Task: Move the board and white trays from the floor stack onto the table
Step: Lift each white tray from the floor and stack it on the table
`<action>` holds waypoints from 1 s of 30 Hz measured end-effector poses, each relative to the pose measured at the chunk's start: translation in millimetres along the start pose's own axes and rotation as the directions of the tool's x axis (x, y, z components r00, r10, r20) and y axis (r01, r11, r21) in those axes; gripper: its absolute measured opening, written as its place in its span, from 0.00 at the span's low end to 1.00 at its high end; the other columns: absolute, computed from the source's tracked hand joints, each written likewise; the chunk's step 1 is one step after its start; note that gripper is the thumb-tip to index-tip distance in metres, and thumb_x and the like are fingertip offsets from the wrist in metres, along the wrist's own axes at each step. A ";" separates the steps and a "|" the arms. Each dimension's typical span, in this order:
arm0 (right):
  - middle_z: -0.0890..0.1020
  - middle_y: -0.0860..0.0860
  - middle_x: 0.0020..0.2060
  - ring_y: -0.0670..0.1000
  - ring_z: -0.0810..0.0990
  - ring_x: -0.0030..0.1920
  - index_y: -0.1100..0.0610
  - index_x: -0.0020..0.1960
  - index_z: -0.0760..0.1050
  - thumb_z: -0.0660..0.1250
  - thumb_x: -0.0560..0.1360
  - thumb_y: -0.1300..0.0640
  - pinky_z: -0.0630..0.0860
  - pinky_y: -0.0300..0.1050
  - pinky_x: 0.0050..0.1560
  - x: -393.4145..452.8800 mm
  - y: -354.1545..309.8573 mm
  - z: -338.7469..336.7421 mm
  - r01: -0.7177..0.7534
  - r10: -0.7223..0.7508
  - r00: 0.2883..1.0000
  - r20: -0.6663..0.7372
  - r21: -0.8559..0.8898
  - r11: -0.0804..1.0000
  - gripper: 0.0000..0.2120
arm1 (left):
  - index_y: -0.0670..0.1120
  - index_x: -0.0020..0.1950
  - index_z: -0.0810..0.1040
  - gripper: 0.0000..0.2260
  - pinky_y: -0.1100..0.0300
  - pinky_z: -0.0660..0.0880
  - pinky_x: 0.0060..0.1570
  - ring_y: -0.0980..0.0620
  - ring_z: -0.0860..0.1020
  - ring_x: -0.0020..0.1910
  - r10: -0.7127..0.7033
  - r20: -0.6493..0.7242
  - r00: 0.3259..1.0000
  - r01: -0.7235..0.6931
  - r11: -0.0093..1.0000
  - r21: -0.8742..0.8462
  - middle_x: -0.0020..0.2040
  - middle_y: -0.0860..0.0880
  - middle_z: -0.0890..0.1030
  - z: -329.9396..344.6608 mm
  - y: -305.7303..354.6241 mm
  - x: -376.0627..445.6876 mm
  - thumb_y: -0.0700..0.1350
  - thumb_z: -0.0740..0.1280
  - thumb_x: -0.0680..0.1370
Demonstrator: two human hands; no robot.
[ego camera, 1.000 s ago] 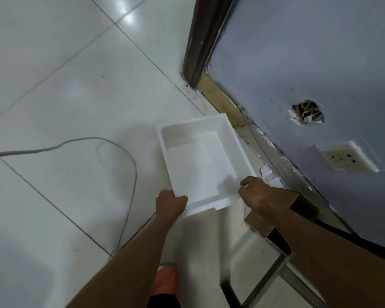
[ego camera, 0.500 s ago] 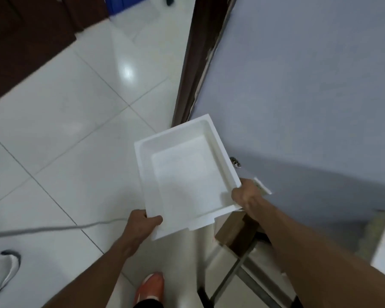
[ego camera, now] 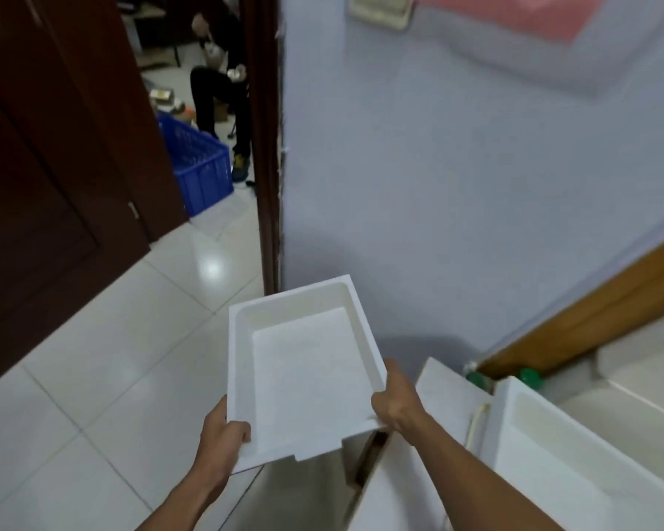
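I hold a shallow white tray (ego camera: 303, 373) level in the air, well above the tiled floor, beside the table's left end. My left hand (ego camera: 223, 435) grips its near left corner and my right hand (ego camera: 395, 400) grips its right edge. On the table to the right lies a white board (ego camera: 449, 400), and another white tray (ego camera: 575, 465) rests there with its open side up. The floor stack is out of view.
A blue-grey wall (ego camera: 457, 185) stands straight ahead. A wooden board (ego camera: 591, 312) leans along the table's back. A dark door (ego camera: 54, 166) is at the left, with a blue crate (ego camera: 200, 166) and a seated person (ego camera: 223, 82) beyond the doorway. Green caps (ego camera: 529, 377) sit by the table's back edge.
The tray has risen from the floor to table height in both hands. My view has swung upward, and the table with the other tray has come into sight.
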State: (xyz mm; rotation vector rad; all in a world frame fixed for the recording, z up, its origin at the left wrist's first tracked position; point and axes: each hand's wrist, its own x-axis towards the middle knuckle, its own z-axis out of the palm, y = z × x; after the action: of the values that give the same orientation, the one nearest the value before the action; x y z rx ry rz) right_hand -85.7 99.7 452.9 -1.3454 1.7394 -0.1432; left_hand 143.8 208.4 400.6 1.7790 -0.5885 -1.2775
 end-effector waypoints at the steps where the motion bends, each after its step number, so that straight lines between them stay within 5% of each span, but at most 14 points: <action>1: 0.78 0.55 0.58 0.57 0.79 0.54 0.47 0.74 0.56 0.60 0.73 0.65 0.80 0.50 0.53 -14.9 3.6 -13.3 0.027 -0.027 1.000 -0.012 -0.011 1.000 0.33 | 0.47 0.51 0.76 0.20 0.56 0.70 0.41 0.42 0.77 0.50 0.037 0.010 0.999 -0.037 0.999 0.014 0.48 0.45 0.81 5.6 13.6 -15.0 0.29 0.59 0.66; 3: 0.77 0.53 0.57 0.54 0.79 0.54 0.41 0.75 0.46 0.67 0.72 0.59 0.78 0.52 0.57 -43.9 11.5 -36.4 0.095 -0.098 0.994 -0.042 -0.052 0.994 0.41 | 0.52 0.59 0.73 0.28 0.57 0.72 0.42 0.47 0.77 0.52 0.128 0.033 0.991 -0.129 0.991 0.039 0.51 0.52 0.80 17.0 39.9 -46.9 0.26 0.58 0.67; 6: 0.79 0.50 0.50 0.51 0.80 0.47 0.34 0.73 0.35 0.69 0.71 0.56 0.80 0.48 0.50 -83.9 25.2 -67.4 0.179 -0.183 0.979 -0.091 -0.050 0.983 0.50 | 0.58 0.71 0.61 0.38 0.60 0.72 0.53 0.56 0.74 0.56 0.288 0.099 0.953 -0.297 0.950 0.095 0.61 0.58 0.74 31.0 69.9 -92.8 0.25 0.59 0.69; 10: 0.79 0.52 0.51 0.51 0.80 0.46 0.34 0.72 0.27 0.67 0.72 0.58 0.78 0.46 0.48 -130.8 43.0 -104.5 0.206 -0.209 0.969 -0.133 -0.034 0.978 0.53 | 0.57 0.78 0.49 0.41 0.47 0.62 0.72 0.53 0.65 0.71 0.408 0.220 0.886 -0.447 0.878 0.171 0.75 0.55 0.63 47.2 96.9 -144.1 0.42 0.60 0.67; 13: 0.80 0.51 0.50 0.52 0.80 0.46 0.30 0.70 0.27 0.68 0.71 0.56 0.81 0.52 0.52 -165.9 60.4 -125.2 0.236 -0.231 0.954 -0.189 0.002 0.972 0.54 | 0.55 0.79 0.49 0.38 0.55 0.60 0.69 0.56 0.64 0.69 0.444 0.245 0.862 -0.490 0.853 0.177 0.72 0.58 0.63 67.7 117.5 -180.2 0.35 0.61 0.73; 18: 0.81 0.58 0.47 0.58 0.81 0.43 0.30 0.70 0.26 0.62 0.69 0.63 0.79 0.49 0.39 -220.7 104.0 -158.0 0.165 -0.142 0.953 -0.267 0.064 0.984 0.53 | 0.55 0.79 0.51 0.42 0.51 0.59 0.74 0.51 0.65 0.72 0.465 0.360 0.809 -0.561 0.794 0.233 0.75 0.52 0.65 102.1 123.9 -208.0 0.25 0.55 0.71; 24: 0.78 0.47 0.51 0.52 0.80 0.43 0.33 0.71 0.29 0.62 0.68 0.59 0.78 0.43 0.46 -274.3 178.9 -158.0 0.104 -0.041 0.943 -0.330 0.174 0.979 0.50 | 0.54 0.77 0.44 0.42 0.69 0.55 0.65 0.60 0.60 0.71 0.387 0.538 0.749 -0.582 0.772 0.254 0.70 0.63 0.59 147.6 107.1 -261.4 0.25 0.54 0.71; 27: 0.79 0.46 0.44 0.50 0.80 0.40 0.30 0.67 0.26 0.62 0.65 0.59 0.80 0.43 0.45 -287.0 218.2 -150.7 0.040 0.039 0.942 -0.334 0.227 0.973 0.52 | 0.59 0.75 0.44 0.44 0.76 0.57 0.62 0.74 0.63 0.65 0.329 0.606 0.725 -0.586 0.756 0.291 0.66 0.71 0.59 163.5 86.3 -267.9 0.26 0.54 0.68; 30: 0.80 0.47 0.41 0.50 0.82 0.39 0.34 0.71 0.27 0.63 0.66 0.61 0.80 0.41 0.42 -289.0 244.4 -150.7 -0.039 0.127 0.939 -0.318 0.269 0.962 0.54 | 0.59 0.78 0.42 0.47 0.64 0.60 0.70 0.60 0.65 0.71 0.280 0.642 0.713 -0.593 0.730 0.340 0.73 0.61 0.61 183.3 78.1 -267.4 0.31 0.56 0.65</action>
State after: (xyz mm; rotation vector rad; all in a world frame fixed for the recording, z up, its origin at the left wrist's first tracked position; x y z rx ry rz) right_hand -366.3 372.4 566.4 -1.0967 1.9745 -0.5604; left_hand -116.5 305.5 585.0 1.4769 -1.7625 -1.3343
